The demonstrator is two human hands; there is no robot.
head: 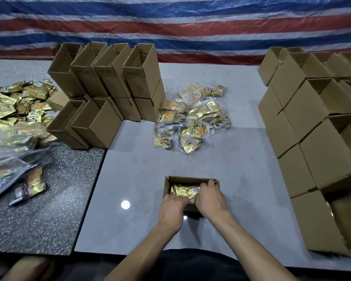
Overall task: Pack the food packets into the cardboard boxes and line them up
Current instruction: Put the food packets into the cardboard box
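Observation:
An open cardboard box (166, 185) sits on the pale table near its front edge. Gold food packets (183, 191) lie inside it. My left hand (173, 207) reaches into the box's near left side, fingers curled on the packets. My right hand (211, 196) comes in from the right, its fingers curled over the packets and touching the box's far right flap. A loose heap of gold packets (195, 118) in clear wrap lies on the table beyond the box.
Stacked empty boxes (107, 86) stand at the back left. A stepped stack of open boxes (316, 126) fills the right side. More gold packets (18, 104) and clear bags (10, 157) cover the dark speckled table (55, 199) at left. A striped tarp hangs behind.

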